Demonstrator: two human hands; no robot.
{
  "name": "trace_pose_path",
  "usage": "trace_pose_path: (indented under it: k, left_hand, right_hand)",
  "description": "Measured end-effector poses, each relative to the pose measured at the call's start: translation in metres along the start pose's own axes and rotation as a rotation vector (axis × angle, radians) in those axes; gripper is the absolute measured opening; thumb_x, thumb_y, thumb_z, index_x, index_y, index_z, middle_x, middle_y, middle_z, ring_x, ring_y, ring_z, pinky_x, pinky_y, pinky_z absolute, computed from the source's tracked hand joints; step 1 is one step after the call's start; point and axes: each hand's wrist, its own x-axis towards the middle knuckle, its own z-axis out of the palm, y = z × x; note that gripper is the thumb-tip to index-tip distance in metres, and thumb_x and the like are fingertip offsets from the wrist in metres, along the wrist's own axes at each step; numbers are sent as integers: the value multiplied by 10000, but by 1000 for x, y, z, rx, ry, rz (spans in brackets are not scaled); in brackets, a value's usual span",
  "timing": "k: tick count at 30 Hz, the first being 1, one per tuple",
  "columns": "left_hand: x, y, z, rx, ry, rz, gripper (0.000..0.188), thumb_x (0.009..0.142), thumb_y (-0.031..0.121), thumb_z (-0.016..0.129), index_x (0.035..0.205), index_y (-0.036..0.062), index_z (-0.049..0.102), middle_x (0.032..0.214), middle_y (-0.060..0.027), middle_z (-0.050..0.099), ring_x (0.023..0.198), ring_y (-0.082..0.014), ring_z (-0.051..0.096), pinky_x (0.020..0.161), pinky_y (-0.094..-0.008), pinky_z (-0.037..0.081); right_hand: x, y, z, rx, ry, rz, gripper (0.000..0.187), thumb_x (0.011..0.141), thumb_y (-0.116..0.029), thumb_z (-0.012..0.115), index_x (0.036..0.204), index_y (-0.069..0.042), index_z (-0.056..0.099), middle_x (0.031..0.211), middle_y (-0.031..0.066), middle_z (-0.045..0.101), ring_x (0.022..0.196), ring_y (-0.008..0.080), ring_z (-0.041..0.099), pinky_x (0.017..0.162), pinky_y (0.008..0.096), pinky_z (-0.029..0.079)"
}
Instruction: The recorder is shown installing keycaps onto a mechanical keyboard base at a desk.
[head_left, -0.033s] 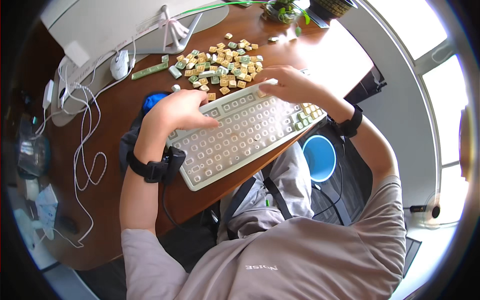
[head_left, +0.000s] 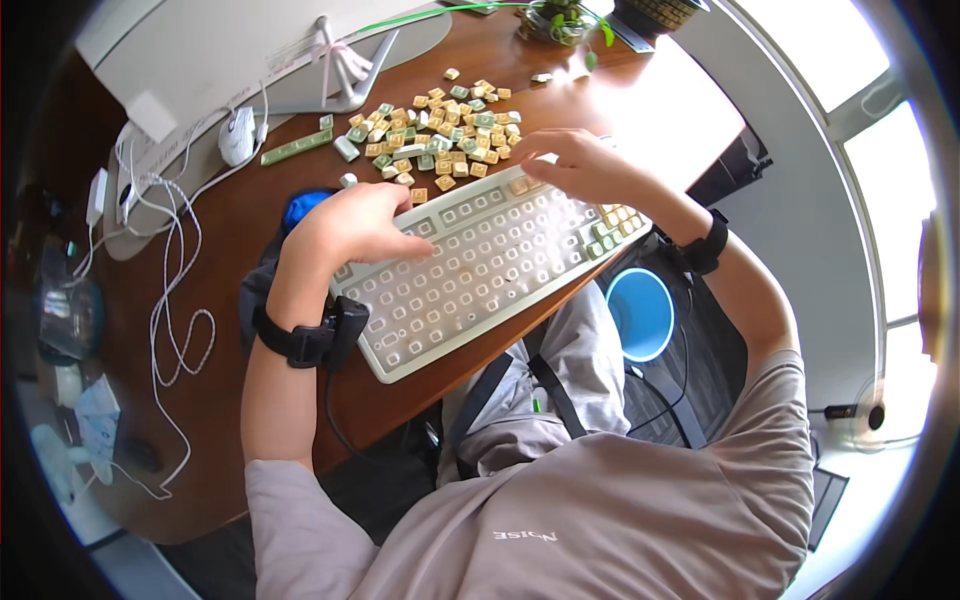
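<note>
A pale keyboard [head_left: 468, 268] lies tilted on the desk edge in front of me, most of its switches bare. Yellow and green keycaps [head_left: 616, 226] sit on its right end, with a few yellowish ones [head_left: 520, 184] at its far edge. My left hand [head_left: 362, 228] rests over the far left corner, thumb stretched across the board and apart from the fingers. Over the far right part hovers my right hand [head_left: 572, 165], thumb and fingers apart, nothing visibly gripped. Beyond the board spreads a pile of loose keycaps [head_left: 440, 135] in yellow, green and white.
A long green keycap [head_left: 297, 147] and a white mouse [head_left: 237, 137] lie left of the pile. A monitor stand [head_left: 345, 75] and a glass-potted plant [head_left: 560, 25] stand at the back. White cables [head_left: 170, 290] coil on the left. Below the desk's right edge stands a blue bin [head_left: 640, 314].
My right thumb and fingers have lifted slightly, showing more of the keycaps at the keyboard's far edge. The left hand has barely moved.
</note>
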Motion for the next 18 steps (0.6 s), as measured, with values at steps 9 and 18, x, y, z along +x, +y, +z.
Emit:
trace_pose_path:
  k: [9, 18]
  left_hand:
    - [6, -5, 4, -24, 0, -12, 459, 750, 373, 848, 985, 10, 693, 821, -77, 684, 745, -156, 618, 685, -327, 498]
    - [3, 0, 4, -79, 0, -37, 480, 756, 360, 858, 1048, 16, 694, 858, -68, 709, 787, -142, 649, 732, -309, 519]
  right_hand:
    - [-58, 47, -13, -262, 294, -61, 290, 901, -148, 641, 1163, -31, 679, 1133, 147, 660, 1061, 343, 645, 957, 447, 524]
    - [-48, 43, 15, -281, 301, -354, 445, 827, -96, 728, 1263, -55, 653, 1291, 128, 612, 1260, 329, 548, 1102, 451, 418]
